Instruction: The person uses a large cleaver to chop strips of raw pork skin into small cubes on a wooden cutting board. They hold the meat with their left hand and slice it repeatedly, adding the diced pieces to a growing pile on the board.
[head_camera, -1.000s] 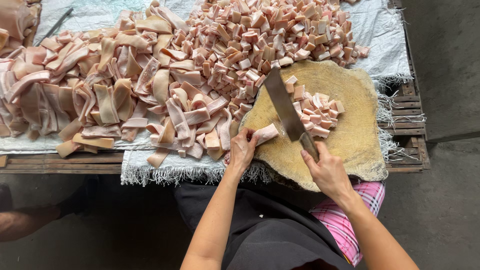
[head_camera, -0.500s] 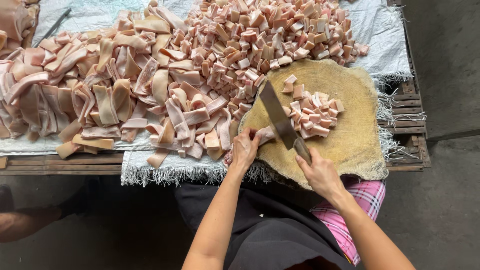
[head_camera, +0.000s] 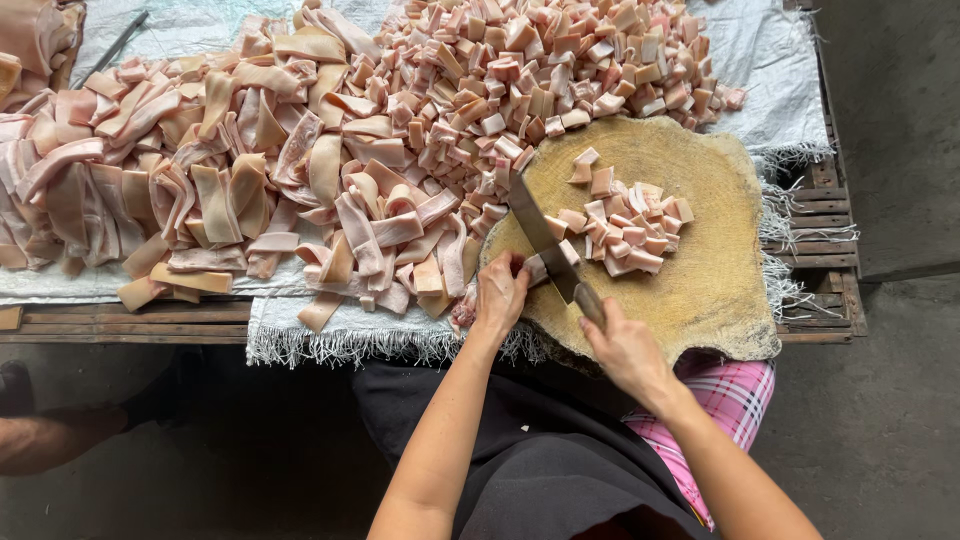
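My right hand (head_camera: 622, 345) grips the handle of a broad cleaver (head_camera: 540, 235), whose blade lies down across a strip of pale pink meat (head_camera: 540, 265) on the round wooden chopping block (head_camera: 700, 290). My left hand (head_camera: 500, 295) pins that strip at the block's left edge, fingers just left of the blade. A small heap of cut pink cubes (head_camera: 625, 225) lies on the block to the right of the blade.
A big pile of long pink strips (head_camera: 200, 190) covers the white woven sheet (head_camera: 760, 80) at left; a mound of cut cubes (head_camera: 540, 70) lies behind the block. Wooden slats (head_camera: 820, 250) show at right. Another person's arm (head_camera: 40, 440) is at lower left.
The cleaver has come down and shifted left along the strip. My left hand has drawn back slightly leftward with the strip. The cube heap on the block is unchanged.
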